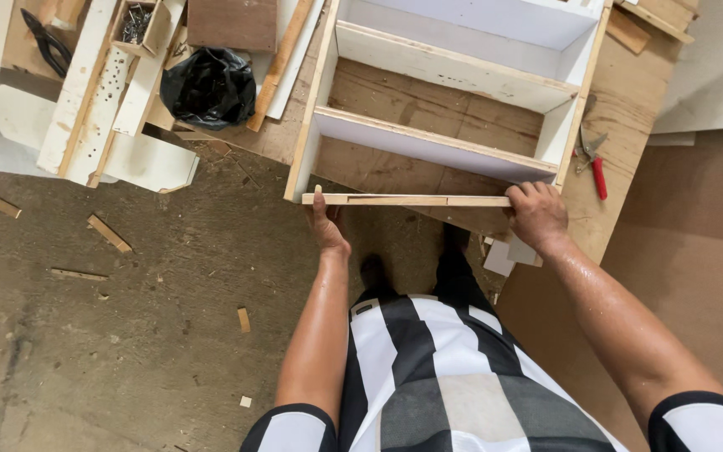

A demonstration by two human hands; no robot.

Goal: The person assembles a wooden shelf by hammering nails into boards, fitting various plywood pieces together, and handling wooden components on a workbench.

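Hands grip each end of a thin wooden strip (407,200) against the white shelf frame's (428,142) front edge: left hand (325,224) pinching one end, right hand (535,213) curled over the other. Uneven pressure could likely slide it askew or snap it.

A board (407,200) lies across the shelf frame's (441,142) near end, pliers (593,163) right.
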